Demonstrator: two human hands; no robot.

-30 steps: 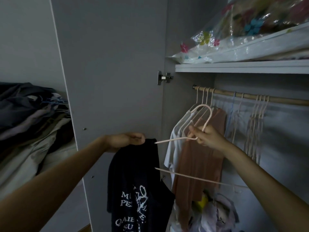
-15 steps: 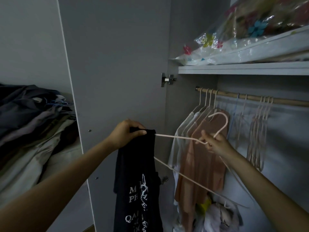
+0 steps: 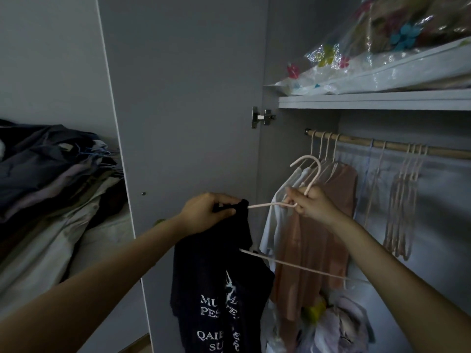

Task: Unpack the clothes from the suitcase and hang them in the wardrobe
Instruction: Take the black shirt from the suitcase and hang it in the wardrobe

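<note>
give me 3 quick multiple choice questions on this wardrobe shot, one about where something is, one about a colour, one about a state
1. Where is the clear plastic bag?
A. on the shelf above the rail
B. on the rail
C. in the left hand

2. What colour is the shirt gripped by the left hand?
A. white
B. dark with white lettering
C. red

3. The pink hanger in the right hand is:
A. hooked on the rail
B. lying on the shelf
C. held off the rail

Answers: 1 A, it lies on the shelf. 2 B, white print shows. 3 C, its hook sits below the rail.
</note>
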